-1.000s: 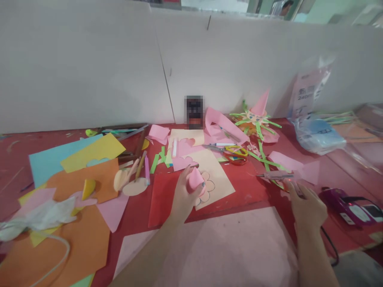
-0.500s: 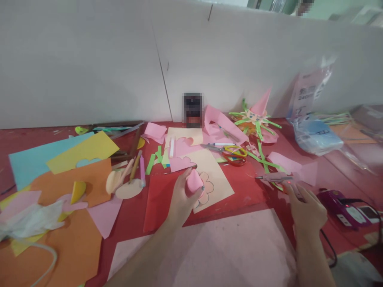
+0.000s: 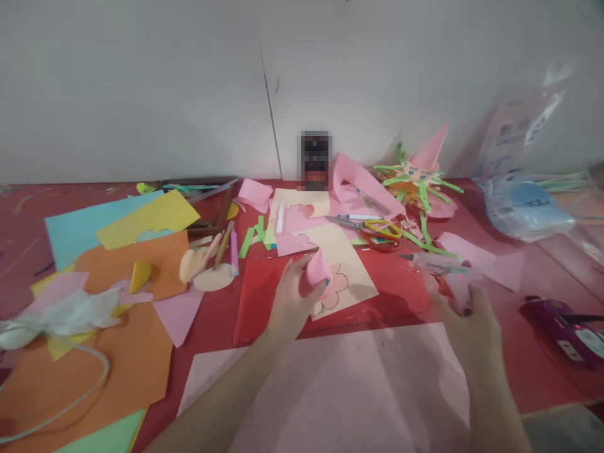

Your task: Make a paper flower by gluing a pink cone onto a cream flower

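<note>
My left hand (image 3: pixel 292 302) is closed around a small pink paper cone (image 3: pixel 318 270), its tip pointing up. The cone is over the cream paper sheet (image 3: pixel 361 286), beside a flower outline (image 3: pixel 336 290) drawn on it. My right hand (image 3: pixel 472 327) grips a hot glue gun (image 3: pixel 455 272) with a small red light, its nozzle pointing left. Motion blurs the gun, and the fingers partly hide its handle. Under the cream sheet lies a red sheet (image 3: pixel 255 289). A large pale pink sheet (image 3: pixel 330 390) spreads in front of me, below both forearms.
Scissors (image 3: pixel 377 229) lie behind the red sheet. A pink cone hat with green strips (image 3: pixel 427 157) stands at the back right. A purple power strip (image 3: pixel 561 327) sits at the right. Orange card (image 3: pixel 117 365) and a white cable (image 3: pixel 101 377) cover the left. A wall rises behind.
The glue gun, in my right hand, has come off the table and shifted a little left. My left hand still holds the cone. The whole view has shifted slightly.
</note>
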The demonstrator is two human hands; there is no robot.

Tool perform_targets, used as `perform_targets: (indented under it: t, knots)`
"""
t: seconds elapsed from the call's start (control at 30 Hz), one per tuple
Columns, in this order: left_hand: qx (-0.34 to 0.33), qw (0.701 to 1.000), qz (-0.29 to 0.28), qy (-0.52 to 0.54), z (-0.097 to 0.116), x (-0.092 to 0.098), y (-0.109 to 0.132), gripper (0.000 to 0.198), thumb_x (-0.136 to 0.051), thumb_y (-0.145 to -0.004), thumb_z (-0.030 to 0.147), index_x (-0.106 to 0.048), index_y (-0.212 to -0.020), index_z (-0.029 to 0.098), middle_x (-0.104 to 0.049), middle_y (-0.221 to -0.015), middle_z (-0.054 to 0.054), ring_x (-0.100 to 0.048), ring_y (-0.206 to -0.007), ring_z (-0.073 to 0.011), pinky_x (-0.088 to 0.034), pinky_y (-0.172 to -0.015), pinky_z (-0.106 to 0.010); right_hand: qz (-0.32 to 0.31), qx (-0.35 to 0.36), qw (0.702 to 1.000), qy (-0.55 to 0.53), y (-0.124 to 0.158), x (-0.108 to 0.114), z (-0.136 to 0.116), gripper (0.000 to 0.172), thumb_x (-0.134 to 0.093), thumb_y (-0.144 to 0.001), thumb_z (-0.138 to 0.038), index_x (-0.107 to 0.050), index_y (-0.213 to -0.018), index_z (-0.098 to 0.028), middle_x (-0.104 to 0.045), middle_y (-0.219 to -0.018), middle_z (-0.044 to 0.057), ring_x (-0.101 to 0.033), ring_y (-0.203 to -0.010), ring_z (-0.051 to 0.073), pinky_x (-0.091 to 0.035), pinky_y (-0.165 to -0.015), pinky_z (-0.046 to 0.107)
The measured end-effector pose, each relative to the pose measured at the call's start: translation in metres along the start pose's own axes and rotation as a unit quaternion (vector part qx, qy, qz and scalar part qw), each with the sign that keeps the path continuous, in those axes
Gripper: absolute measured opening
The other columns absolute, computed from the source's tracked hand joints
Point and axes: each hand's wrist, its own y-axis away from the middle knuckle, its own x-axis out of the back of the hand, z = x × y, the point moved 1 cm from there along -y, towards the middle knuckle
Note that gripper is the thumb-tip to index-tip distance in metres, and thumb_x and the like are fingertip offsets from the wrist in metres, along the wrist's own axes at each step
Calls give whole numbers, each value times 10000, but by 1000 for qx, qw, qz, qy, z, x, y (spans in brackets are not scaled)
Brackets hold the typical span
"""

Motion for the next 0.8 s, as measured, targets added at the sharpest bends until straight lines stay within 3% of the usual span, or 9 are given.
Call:
perform_targets:
  t: [0.07,0.23,0.33,0.43,0.53,0.7,0.8]
  knots:
    - [-7,1000,-2,4,4,3,-2,476,-557,-768,385,-459,-1220,272,-567,-1192,-56,-510,-1117,-231,-412,-929,-410,-40,7,999,14,12,-12,-4,787,-592,-532,-681,-522,-1115,-157,-593,-850,83,-513,-660,199,-380,-589,288]
    - [-70,996,-50,-27,13,2,-13,487,-569,-764,389,-444,-1222,282,-521,-1269,-35,-441,-1208,-223,-343,-1013,-423,-98,-9,995,23,32,-34,1,746,-552,-565,-691,-510,-1115,-189,-596,-796,59,-528,-634,202,-384,-566,288]
    - [-102,987,-106,-67,11,-2,-17,618,-603,-731,420,-366,-1292,312,-439,-1354,-20,-358,-1279,-232,-279,-1066,-428,-88,-10,996,7,36,-35,4,734,-555,-579,-680,-500,-1130,-198,-603,-842,66,-556,-720,223,-396,-587,288]
    - [-98,982,-134,-88,7,1,-15,763,-622,-711,432,-242,-1364,331,-382,-1396,-29,-342,-1289,-243,-325,-1044,-403,-65,-16,998,-2,36,-34,4,725,-562,-590,-661,-502,-1135,-188,-610,-877,80,-559,-761,230,-401,-603,290]
    - [-98,976,-156,-115,1,5,-11,745,-598,-735,419,-232,-1374,300,-370,-1404,-48,-360,-1277,-245,-349,-1025,-400,-54,-3,998,-9,37,-35,2,705,-565,-603,-640,-508,-1132,-178,-610,-872,77,-556,-769,228,-406,-637,297]
    - [-110,958,-176,-197,-11,-1,-6,710,-544,-781,394,-201,-1383,241,-415,-1373,-77,-360,-1279,-221,-211,-1095,-429,-63,11,998,-3,40,-37,-3,665,-571,-594,-633,-543,-1083,-184,-592,-749,40,-542,-668,210,-399,-622,302]
    - [-116,955,-178,-209,-12,-1,-5,770,-575,-754,421,-179,-1386,229,-355,-1411,-87,-292,-1316,-225,-186,-1103,-432,-72,5,997,-8,39,-36,-4,662,-578,-590,-632,-544,-1078,-185,-587,-747,38,-536,-657,206,-395,-603,294]
